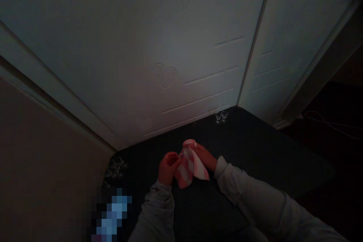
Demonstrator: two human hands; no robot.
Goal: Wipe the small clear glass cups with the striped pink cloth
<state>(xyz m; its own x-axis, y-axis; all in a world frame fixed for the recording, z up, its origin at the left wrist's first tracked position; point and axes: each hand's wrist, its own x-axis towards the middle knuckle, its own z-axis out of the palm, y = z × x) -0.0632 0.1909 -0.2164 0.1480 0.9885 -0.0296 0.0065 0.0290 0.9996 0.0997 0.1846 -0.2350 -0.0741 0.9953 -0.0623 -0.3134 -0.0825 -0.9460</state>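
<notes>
My left hand [168, 167] is closed in a pinch on a small clear glass [184, 152], of which only a shiny part shows above the cloth. My right hand [204, 155] grips a pink and white cloth [186, 174] that is gathered round the glass. One corner of the cloth hangs down toward me, and its upper fold covers some of the right fingers. Both hands are above a dark table, close together. Dim light hides the finer detail of the fingertips.
Two small stemmed glasses [221, 117] stand at the table's back edge. Several more glasses [115, 167] cluster at its left edge. A blurred-out bluish patch [113, 213] lies at lower left. White panels with heart reliefs [165, 76] rise behind the dark table [255, 159].
</notes>
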